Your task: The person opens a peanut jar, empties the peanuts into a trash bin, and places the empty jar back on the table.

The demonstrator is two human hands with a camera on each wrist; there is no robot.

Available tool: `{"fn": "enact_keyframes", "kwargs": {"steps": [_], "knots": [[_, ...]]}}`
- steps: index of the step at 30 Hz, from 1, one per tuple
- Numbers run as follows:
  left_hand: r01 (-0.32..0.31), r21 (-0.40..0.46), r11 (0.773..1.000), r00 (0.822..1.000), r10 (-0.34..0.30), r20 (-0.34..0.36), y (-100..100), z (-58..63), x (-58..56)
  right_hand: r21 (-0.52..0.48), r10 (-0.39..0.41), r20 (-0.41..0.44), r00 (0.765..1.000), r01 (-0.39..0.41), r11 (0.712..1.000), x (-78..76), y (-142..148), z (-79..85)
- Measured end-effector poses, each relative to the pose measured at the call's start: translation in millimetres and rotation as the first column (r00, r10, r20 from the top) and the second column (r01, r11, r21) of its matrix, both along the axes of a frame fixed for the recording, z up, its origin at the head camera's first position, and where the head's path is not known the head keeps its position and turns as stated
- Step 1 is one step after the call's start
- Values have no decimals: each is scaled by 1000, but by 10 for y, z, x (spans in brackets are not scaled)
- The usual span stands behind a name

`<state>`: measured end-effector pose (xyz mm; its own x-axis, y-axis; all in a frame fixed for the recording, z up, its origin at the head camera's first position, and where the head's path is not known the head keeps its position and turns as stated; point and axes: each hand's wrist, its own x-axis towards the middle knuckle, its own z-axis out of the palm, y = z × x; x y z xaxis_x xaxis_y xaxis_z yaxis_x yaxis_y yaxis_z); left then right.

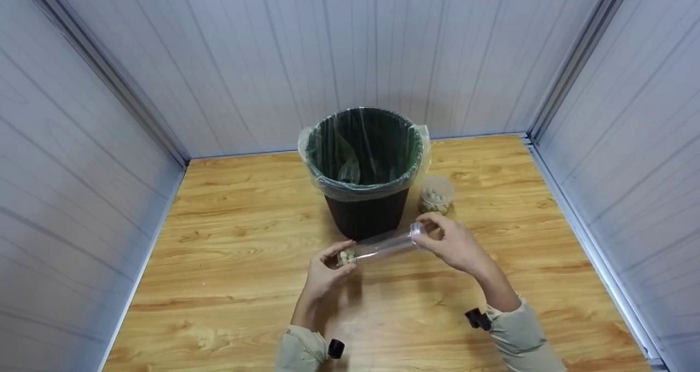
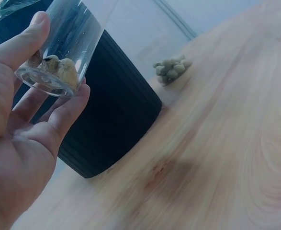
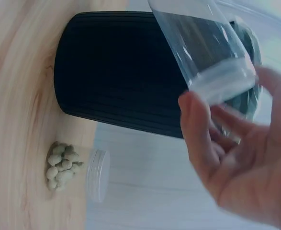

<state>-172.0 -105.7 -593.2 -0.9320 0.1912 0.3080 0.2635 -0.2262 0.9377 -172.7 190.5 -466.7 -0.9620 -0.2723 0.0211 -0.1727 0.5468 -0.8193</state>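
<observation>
A clear plastic jar is held nearly sideways in front of the bin, its lidded end slightly higher. My left hand grips its bottom end between thumb and fingers. Several small, pale, nut-like pieces lie gathered at that end, inside the jar. At the other end my right hand pinches the translucent white lid, thumb on one side and fingers on the other. The lid sits on the jar's mouth. Between the two hands, the jar's middle is see-through and holds nothing.
Just behind the jar stands a black bin with a clear liner bag folded over its rim. To the bin's right, a second lidded jar holds more pale pieces. Grey panel walls enclose the wood-grain surface.
</observation>
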Motion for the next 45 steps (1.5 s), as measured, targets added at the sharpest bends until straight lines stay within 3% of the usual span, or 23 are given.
{"fn": "enact_keyframes", "kwargs": {"steps": [2,4,7,10,13,15,18,20,22,23,26,29,31,35,40,45], "knots": [[-4,7,1000,1000,4,11,-7,-6,9,-111,53,27,998,-50,993,7,12,0],[6,24,1000,1000,-7,25,-5,-14,15,-144,44,34,998,-38,989,15,-1,-5],[21,31,999,1000,-22,23,5,-29,16,-10,-97,-21,995,96,995,25,-62,-16],[17,23,1000,1000,-17,5,15,-35,11,176,-217,-100,971,232,957,34,-116,-23],[16,16,1000,1000,-16,-9,15,-36,4,221,-220,-104,970,238,946,34,-115,-33],[27,19,999,999,-27,-17,9,-44,2,170,-168,-68,984,177,970,33,-89,-36],[32,25,999,999,-32,-21,0,-60,4,-35,-58,22,998,59,998,28,-29,-45],[29,33,999,999,-29,-16,-5,-69,8,-180,11,70,997,1,984,24,-4,-52],[23,33,999,1000,-23,-7,-4,-72,9,-254,25,95,995,0,967,25,-2,-61],[22,34,999,1000,-22,-3,0,-71,11,-236,4,87,996,17,972,26,-13,-65],[24,37,999,1000,-24,6,15,-68,12,-61,-123,36,992,125,990,44,-67,-73],[16,37,999,1000,-17,3,28,-52,4,124,-223,-43,974,227,966,58,-98,-67],[9,33,999,1000,-8,-3,20,-43,1,172,-234,-68,970,243,955,59,-98,-61],[-2,19,1000,1000,3,-10,-21,-42,12,154,-190,-24,982,191,969,52,-82,-52],[5,39,999,1000,-4,-10,-69,-55,29,9,-70,55,996,69,998,38,-59,-48],[6,63,998,1000,-6,-3,-124,-54,53,-165,96,77,992,-82,983,14,-39,-70]]}}
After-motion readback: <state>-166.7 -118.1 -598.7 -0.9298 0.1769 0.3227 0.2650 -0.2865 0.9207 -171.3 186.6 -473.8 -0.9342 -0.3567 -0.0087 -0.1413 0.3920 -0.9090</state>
